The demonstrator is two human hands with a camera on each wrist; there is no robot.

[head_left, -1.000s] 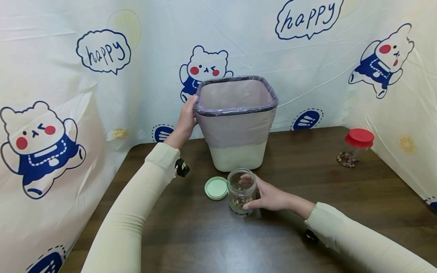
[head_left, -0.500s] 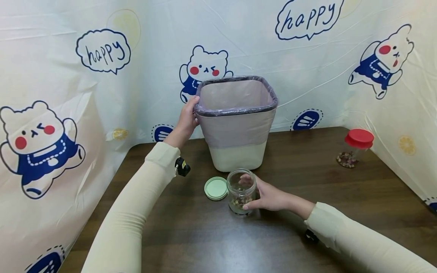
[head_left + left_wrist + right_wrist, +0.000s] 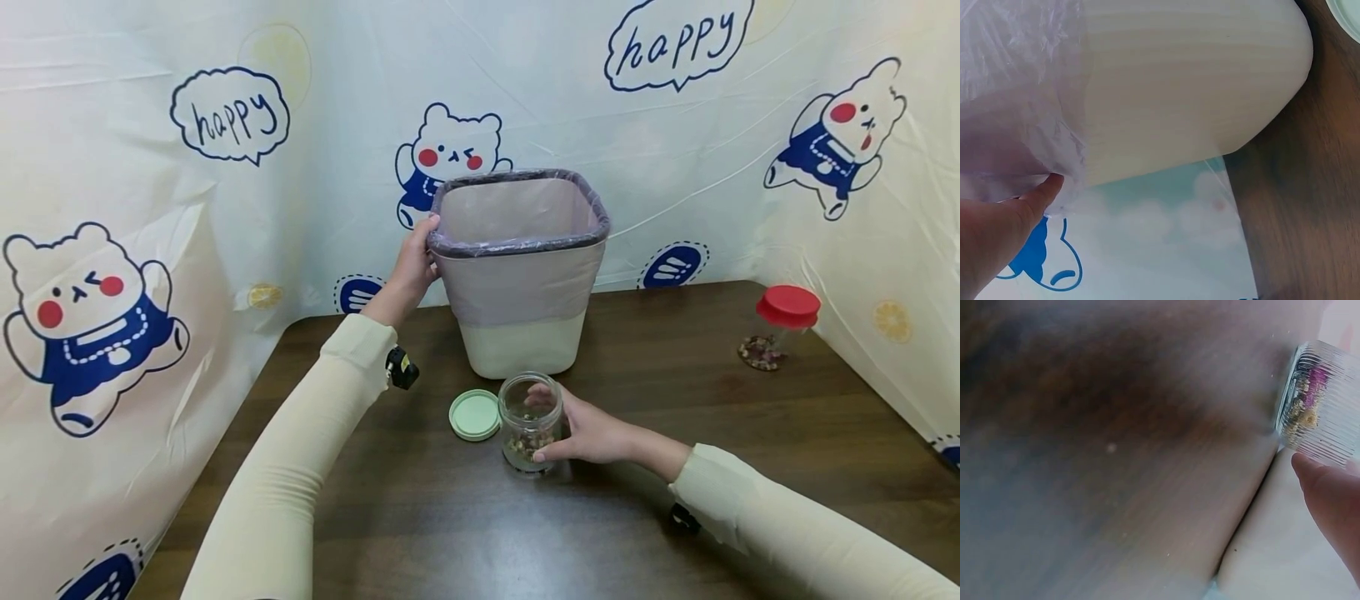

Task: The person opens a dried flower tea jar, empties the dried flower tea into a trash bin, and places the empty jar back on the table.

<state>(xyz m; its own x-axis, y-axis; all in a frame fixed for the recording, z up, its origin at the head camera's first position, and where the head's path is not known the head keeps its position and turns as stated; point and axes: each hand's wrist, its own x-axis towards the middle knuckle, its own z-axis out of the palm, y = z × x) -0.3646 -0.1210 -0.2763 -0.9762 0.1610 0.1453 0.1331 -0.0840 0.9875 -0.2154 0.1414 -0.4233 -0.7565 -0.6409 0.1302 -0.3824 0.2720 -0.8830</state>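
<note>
A cream trash can [image 3: 525,346] lined with a translucent purplish bag [image 3: 525,287] stands upright at the table's back. My left hand [image 3: 411,265] holds its left side just under the rim. One digit presses the crinkled liner [image 3: 1016,112] in the left wrist view; the others are largely hidden. In front of the can, my right hand [image 3: 596,432] grips a lidless glass jar [image 3: 525,417] from the right, thumb at the front and fingers behind. Dried bits lie in its bottom, with pink and yellowish pieces visible through ribbed glass [image 3: 1329,406] in the right wrist view.
A pale green lid [image 3: 474,415] lies flat beside the jar's left side. Toward the right back stands another clear jar with a red lid [image 3: 789,306] and dried pieces inside. Printed curtains [image 3: 330,167] border the dark wooden table [image 3: 420,517].
</note>
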